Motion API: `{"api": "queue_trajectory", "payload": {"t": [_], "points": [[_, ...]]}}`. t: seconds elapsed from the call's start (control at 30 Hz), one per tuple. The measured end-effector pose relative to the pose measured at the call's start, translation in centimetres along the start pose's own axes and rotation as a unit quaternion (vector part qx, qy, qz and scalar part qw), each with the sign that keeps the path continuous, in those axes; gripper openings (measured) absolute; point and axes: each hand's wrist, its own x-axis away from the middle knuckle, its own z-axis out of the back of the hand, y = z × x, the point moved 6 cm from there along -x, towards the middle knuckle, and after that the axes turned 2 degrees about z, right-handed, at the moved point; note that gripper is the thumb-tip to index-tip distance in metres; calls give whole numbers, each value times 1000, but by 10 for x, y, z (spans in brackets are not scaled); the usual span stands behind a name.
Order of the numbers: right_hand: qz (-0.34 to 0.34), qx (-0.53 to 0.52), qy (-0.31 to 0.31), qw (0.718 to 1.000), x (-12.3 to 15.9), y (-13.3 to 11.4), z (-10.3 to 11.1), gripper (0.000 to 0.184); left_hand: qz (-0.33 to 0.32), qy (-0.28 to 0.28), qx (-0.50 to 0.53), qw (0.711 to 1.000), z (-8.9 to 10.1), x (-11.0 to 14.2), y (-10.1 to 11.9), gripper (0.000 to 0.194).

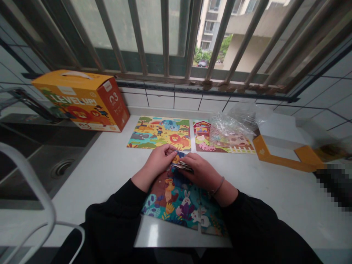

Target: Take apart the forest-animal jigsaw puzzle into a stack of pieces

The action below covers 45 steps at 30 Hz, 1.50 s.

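Evidently, the step in hand is sorting through a small stack of puzzle pieces (185, 166), which sits between the two hands, above the dark woodland puzzle (176, 207) near the counter's front edge. The right hand (204, 171) is closed around the stack, thumb and fingers drawn narrow; the left hand (160, 160) has its fingers curled in at a blue-and-orange piece beside it, though I cannot tell whether they grip it or merely touch it. Below them, a narrow gap runs down the woodland picture, setting off a strip at its right. A next move would likely call for parting one piece from the stack, turning it picture side up and matching its edge, while the right hand keeps the others together. Farther back lie a yellow safari picture (154, 135) and a farm picture (200, 146), the latter partly under crumpled clear plastic (233, 124). Beyond these, the orange carton (82, 102) stands at the left, and an open orange-edged box (283, 162) lies at the right.
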Motion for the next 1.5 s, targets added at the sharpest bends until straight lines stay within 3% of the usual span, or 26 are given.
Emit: {"api": "queue_trajectory", "payload": {"t": [0.1, 0.27, 0.4, 0.6, 0.87, 1.07, 1.17, 1.23, 1.37, 1.5], "points": [[5, -8, 28, 1000, 0, -1, 5, 21, 1, -1, 2, 1000, 1, 0, -1, 20], [7, 12, -18, 1000, 1, 1, -2, 18, 5, -3, 19, 1000, 1, -2, -5, 21], [10, 5, 28, 1000, 2, 0, 4, 23, -3, -6, 33, 999, 0, -2, -5, 23], [-13, 10, -36, 999, 2, 6, -7, 16, 3, -14, 37, 999, 2, -1, 0, 20], [-30, -24, -14, 999, 2, 11, -6, 18, -13, -25, 29, 999, 6, 0, 3, 22], [-122, -77, 54, 988, 6, 32, -8, 57, -14, -59, 66, 996, 4, 1, 0, 20], [-120, -58, 83, 988, 5, 35, -5, 74, -21, -73, 101, 992, 2, 3, 3, 21], [-109, -58, 67, 990, 4, 33, -5, 65, -29, -77, 118, 990, 1, 4, 5, 24], [-120, -90, 31, 988, 2, 28, -3, 30, -39, -50, 133, 989, 4, 6, 10, 28], [-175, -150, 84, 970, 4, 32, 9, 31, -41, -46, 163, 985, 3, 8, 12, 42]]}}
